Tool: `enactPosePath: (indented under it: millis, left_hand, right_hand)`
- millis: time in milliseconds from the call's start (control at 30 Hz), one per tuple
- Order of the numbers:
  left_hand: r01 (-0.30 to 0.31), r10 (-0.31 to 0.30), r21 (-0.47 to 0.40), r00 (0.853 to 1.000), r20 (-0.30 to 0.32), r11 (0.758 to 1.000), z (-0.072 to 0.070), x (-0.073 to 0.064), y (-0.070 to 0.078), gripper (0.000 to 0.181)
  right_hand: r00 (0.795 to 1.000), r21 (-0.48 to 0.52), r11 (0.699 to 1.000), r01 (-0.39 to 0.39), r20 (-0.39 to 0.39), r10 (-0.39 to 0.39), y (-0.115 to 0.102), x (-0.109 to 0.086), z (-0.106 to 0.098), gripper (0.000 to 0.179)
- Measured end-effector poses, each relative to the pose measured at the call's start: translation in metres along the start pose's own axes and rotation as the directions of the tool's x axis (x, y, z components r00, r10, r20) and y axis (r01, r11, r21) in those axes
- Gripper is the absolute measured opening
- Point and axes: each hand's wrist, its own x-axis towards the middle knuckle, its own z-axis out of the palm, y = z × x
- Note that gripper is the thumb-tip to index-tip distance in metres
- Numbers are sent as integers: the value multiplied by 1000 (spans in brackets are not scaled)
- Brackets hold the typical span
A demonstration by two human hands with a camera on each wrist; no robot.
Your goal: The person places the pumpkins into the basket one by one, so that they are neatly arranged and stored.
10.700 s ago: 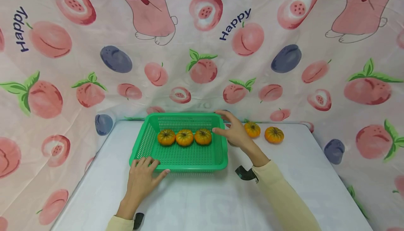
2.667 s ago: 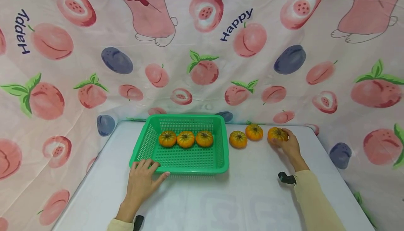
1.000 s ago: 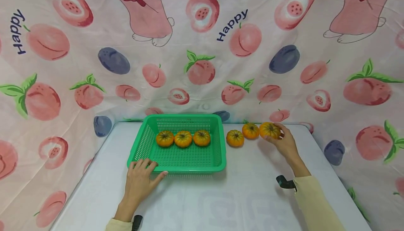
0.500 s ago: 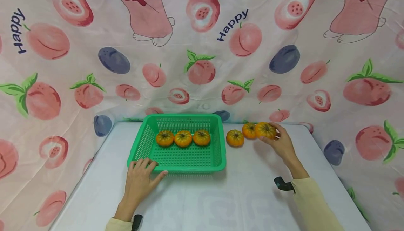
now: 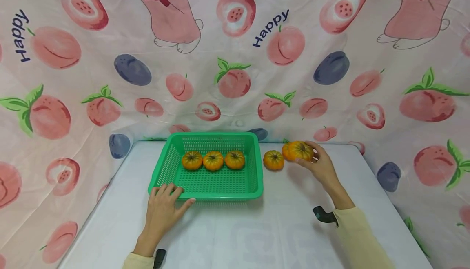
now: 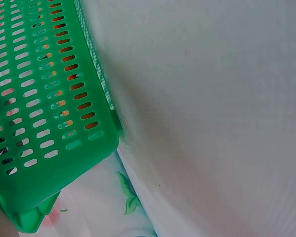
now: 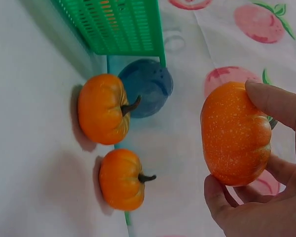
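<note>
In the head view, my right hand (image 5: 322, 167) pinches a small orange pumpkin (image 5: 301, 151) between thumb and fingers. The right wrist view shows this pumpkin (image 7: 234, 133) raised off the table, its stem turned towards the palm. From the head it partly covers another pumpkin (image 5: 287, 150). Left of that sits a third pumpkin (image 5: 273, 160), beside the basket. My left hand (image 5: 161, 212) rests on the front left corner of the green plastic basket (image 5: 220, 196), its fingers over the rim and its thumb spread apart. Three more pumpkins (image 5: 213, 161) lie in a row inside the basket.
A white cloth covers the table (image 5: 235, 236). Behind it and along both sides hangs a fruit-printed cloth (image 5: 205, 56), close to the basket's back. Slotted basket wall (image 6: 44, 98) fills the upper left of the left wrist view.
Since 2.7 seconds ago, my right hand has lifted the rightmost pumpkin and carried it left, in front of its neighbour. The left hand and the basket keep their place.
</note>
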Motion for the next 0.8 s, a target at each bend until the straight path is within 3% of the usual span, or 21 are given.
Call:
enactPosePath:
  millis: [800]
  left_hand:
    - [-12, 12, 9, 1000, -3, 1000, 1, -1, -1, 43]
  right_hand:
    - [995, 67, 996, 62, 80, -67, -21, -9, 31, 72]
